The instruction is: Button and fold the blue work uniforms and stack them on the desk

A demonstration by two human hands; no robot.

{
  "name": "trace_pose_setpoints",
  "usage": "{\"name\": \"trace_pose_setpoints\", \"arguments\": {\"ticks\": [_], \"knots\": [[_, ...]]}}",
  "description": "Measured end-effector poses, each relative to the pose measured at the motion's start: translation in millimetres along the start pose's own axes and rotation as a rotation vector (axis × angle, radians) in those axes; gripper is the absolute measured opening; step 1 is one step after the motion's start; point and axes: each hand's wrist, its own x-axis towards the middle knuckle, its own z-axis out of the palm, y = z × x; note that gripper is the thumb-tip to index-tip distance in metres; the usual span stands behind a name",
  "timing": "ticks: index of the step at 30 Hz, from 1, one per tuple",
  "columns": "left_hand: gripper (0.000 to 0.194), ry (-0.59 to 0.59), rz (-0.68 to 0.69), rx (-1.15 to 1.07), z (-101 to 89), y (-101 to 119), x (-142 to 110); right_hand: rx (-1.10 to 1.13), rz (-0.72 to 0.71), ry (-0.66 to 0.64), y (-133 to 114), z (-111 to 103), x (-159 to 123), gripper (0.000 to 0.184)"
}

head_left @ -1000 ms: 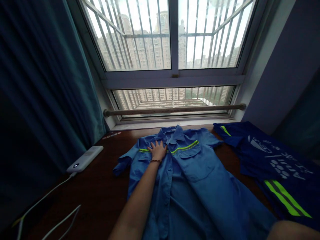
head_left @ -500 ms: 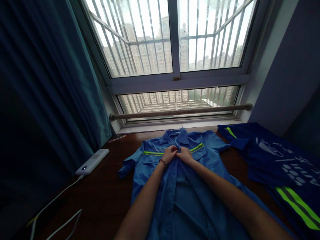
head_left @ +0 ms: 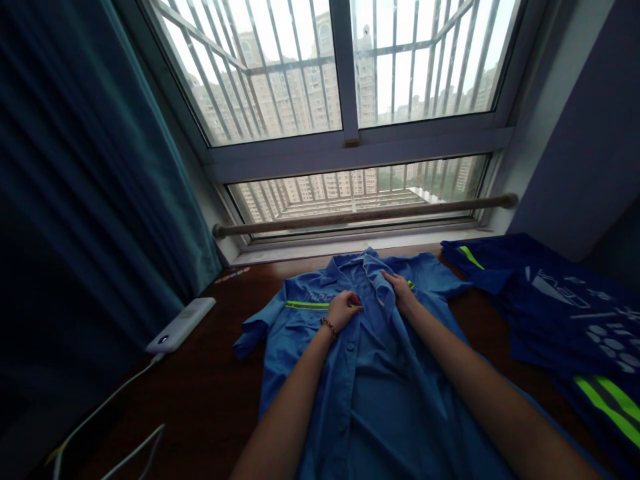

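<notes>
A light-blue short-sleeved work shirt (head_left: 300, 340) with a yellow-green stripe across the chest lies face up, collar toward the window. Its front is parted at the top. My left hand (head_left: 344, 310) pinches the button-side edge at chest height, a beaded bracelet on its wrist. On the other side, my right hand (head_left: 399, 290) grips the right front panel near the collar and holds it folded back. Buttons show down the placket below my left hand. What exactly lies between the left fingertips is hidden.
A darker blue garment (head_left: 540, 293) with white print and bright stripes lies at the right. On the left of the brown tabletop (head_left: 210, 393) are a white power bank (head_left: 183, 323) and its cable (head_left: 105, 403). A curtain (head_left: 125, 167), window and rail (head_left: 365, 217) bound the far side.
My hands were together at the shirt's front; my right hand has moved right, drawing its panel open. My left hand stays about where it was. The view has shifted slightly.
</notes>
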Motion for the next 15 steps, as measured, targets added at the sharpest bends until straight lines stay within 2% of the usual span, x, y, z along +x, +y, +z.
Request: {"name": "trace_pose_setpoints", "arguments": {"ticks": [7, 10, 15], "knots": [[0.020, 0.005, 0.008, 0.030, 1.3, 0.6, -1.1, 0.157, -0.042, -0.142, -9.2, 20.1, -19.9, 0.031], [0.019, 0.009, 0.006, 0.051, 0.4, 2.6, -1.1, 0.188, -0.050, -0.208, -8.4, 27.4, -27.1, 0.026], [0.015, 0.023, -0.011, 0.072, -0.8, 5.2, -1.7, 0.205, -0.028, -0.240, -4.7, 33.4, -33.1, 0.022]]}}
